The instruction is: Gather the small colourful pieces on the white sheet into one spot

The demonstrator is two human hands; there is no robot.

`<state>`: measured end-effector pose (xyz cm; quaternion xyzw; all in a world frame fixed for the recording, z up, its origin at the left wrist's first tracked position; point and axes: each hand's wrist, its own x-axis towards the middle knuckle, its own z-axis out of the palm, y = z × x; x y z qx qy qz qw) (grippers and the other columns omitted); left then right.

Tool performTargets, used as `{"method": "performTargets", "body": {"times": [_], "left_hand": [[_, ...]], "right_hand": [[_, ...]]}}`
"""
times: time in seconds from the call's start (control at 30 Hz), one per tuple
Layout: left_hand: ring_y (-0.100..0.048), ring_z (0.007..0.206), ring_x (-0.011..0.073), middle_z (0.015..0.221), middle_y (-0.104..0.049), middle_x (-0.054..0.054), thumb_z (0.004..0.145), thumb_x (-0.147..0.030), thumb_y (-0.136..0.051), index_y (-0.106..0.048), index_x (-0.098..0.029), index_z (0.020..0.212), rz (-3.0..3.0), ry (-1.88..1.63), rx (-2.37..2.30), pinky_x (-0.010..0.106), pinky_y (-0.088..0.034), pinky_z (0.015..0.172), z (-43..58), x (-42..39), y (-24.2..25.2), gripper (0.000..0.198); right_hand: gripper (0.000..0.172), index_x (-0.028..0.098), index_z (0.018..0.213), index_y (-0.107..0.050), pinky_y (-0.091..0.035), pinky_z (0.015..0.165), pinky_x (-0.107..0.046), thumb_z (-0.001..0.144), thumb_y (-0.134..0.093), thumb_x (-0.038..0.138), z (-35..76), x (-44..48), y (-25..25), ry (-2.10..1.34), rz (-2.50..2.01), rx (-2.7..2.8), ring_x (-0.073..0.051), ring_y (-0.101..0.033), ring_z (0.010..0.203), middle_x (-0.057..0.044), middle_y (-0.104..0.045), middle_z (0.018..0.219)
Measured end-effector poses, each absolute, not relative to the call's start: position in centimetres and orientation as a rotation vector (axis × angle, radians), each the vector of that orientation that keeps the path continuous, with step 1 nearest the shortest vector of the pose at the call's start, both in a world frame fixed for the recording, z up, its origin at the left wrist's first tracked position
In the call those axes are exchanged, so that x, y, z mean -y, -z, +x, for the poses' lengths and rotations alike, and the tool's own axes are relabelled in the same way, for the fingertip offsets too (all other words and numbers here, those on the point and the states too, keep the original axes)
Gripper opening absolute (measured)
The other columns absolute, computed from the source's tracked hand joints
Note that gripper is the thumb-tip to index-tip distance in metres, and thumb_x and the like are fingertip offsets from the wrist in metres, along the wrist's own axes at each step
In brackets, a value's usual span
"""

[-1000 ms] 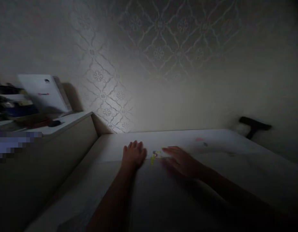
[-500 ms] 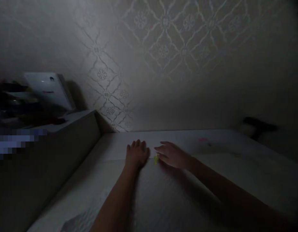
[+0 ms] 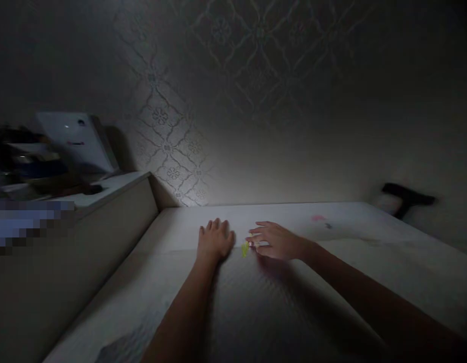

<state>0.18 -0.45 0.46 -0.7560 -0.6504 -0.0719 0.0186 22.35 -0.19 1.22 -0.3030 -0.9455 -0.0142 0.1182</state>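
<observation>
The room is dim. My left hand (image 3: 214, 238) lies flat, palm down, fingers stretched out on a pale mattress (image 3: 256, 302). Just to its right my right hand (image 3: 273, 239) rests on the same surface with its fingertips pinched on a small yellow-green thing (image 3: 244, 248), too small and dark to name. The two hands are a short gap apart, with the little thing between them.
A pale headboard or side panel (image 3: 105, 237) rises along the left, with a white box (image 3: 76, 141) and dark clutter on the shelf behind it. Patterned wallpaper (image 3: 173, 151) backs the mattress. A small pink mark (image 3: 317, 218) lies farther right, and a dark bracket (image 3: 405, 194) sticks from the wall.
My right hand slid left toward the small coloured bits and its fingers closed on the yellow-green one. The left hand stayed flat. The light has dimmed.
</observation>
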Motion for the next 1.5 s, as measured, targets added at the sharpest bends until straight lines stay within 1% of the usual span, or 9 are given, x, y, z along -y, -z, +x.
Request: {"method": "performTargets", "body": {"times": [0.13,0.37,0.53,0.83,0.97,1.07,1.17,1.27,1.5], "left_hand": [[-0.041,0.141,0.0313,0.154,-0.046,0.015,0.101,-0.044,-0.029,-0.049,-0.02,0.142,-2.352,0.227,2.001,0.052,-0.031,0.113,0.2,0.4,-0.4,0.051],[-0.041,0.141,0.0309,0.154,-0.046,0.015,0.101,-0.044,-0.03,-0.049,-0.02,0.142,-2.354,0.212,2.012,0.053,-0.031,0.113,0.2,0.4,-0.5,0.051],[-0.039,0.143,0.0307,0.156,-0.043,0.015,0.101,-0.043,-0.03,-0.048,-0.02,0.143,-2.363,0.194,2.03,0.052,-0.031,0.114,0.2,0.5,-0.7,0.051],[-0.039,0.143,0.0302,0.155,-0.044,0.015,0.101,-0.043,-0.029,-0.048,-0.021,0.142,-2.357,0.208,2.019,0.052,-0.031,0.112,0.1,0.4,-0.5,0.05],[-0.038,0.143,0.0294,0.156,-0.043,0.014,0.101,-0.044,-0.029,-0.048,-0.023,0.143,-2.356,0.186,2.036,0.051,-0.03,0.113,0.1,0.2,-0.5,0.05],[-0.036,0.145,0.0306,0.158,-0.04,0.014,0.101,-0.045,-0.028,-0.045,-0.022,0.146,-2.35,0.177,2.049,0.052,-0.028,0.114,0.0,0.0,-0.3,0.053],[-0.035,0.146,0.0301,0.159,-0.04,0.013,0.101,-0.046,-0.028,-0.044,-0.023,0.147,-2.345,0.17,2.049,0.053,-0.029,0.115,-0.1,-0.1,-0.2,0.053],[-0.037,0.144,0.0301,0.157,-0.042,0.014,0.101,-0.044,-0.029,-0.046,-0.022,0.144,-2.357,0.176,2.027,0.053,-0.031,0.113,-0.1,-0.1,-0.3,0.052],[-0.039,0.143,0.0301,0.156,-0.044,0.014,0.101,-0.044,-0.031,-0.048,-0.024,0.143,-2.353,0.199,2.018,0.053,-0.032,0.112,-0.2,-0.2,-0.1,0.05]], "right_hand": [[0.025,0.025,0.11,-0.075,-0.038,0.113,-0.049,0.096,-0.055,0.028,22.4,1.2,-1.6,0.086,-0.845,2.749,-0.023,-0.066,0.114,-0.008,-0.075,0.115],[0.029,0.023,0.118,-0.073,-0.036,0.114,-0.053,0.096,-0.056,0.032,24.1,2.1,-1.5,0.077,-0.833,2.764,-0.026,-0.063,0.12,-0.011,-0.073,0.12],[0.029,0.023,0.116,-0.073,-0.038,0.112,-0.056,0.092,-0.058,0.03,26.3,2.4,-0.4,0.068,-0.848,2.728,-0.028,-0.063,0.121,-0.012,-0.073,0.12],[0.032,0.02,0.116,-0.072,-0.038,0.113,-0.05,0.092,-0.05,0.018,30.1,4.0,1.6,0.183,-1.049,2.602,-0.025,-0.064,0.118,-0.011,-0.073,0.119],[0.035,0.018,0.114,-0.073,-0.044,0.109,-0.045,0.09,-0.048,0.015,31.8,4.1,1.9,0.292,-1.189,2.541,-0.024,-0.066,0.113,-0.012,-0.074,0.116],[0.035,0.017,0.11,-0.074,-0.047,0.105,-0.045,0.091,-0.045,0.015,33.4,4.3,2.2,0.402,-1.299,2.498,-0.025,-0.068,0.109,-0.013,-0.074,0.114],[0.033,0.015,0.102,-0.074,-0.049,0.099,-0.047,0.093,-0.042,0.017,35.7,4.4,2.8,0.511,-1.472,2.405,-0.028,-0.068,0.104,-0.016,-0.074,0.11],[0.033,0.012,0.095,-0.074,-0.051,0.094,-0.045,0.092,-0.041,0.016,38.3,4.0,3.4,0.581,-1.632,2.341,-0.028,-0.069,0.098,-0.018,-0.075,0.103],[0.034,0.013,0.091,-0.072,-0.052,0.09,-0.044,0.09,-0.038,0.013,41.6,2.1,4.4,0.621,-1.74,2.262,-0.027,-0.069,0.094,-0.019,-0.074,0.098]]}}
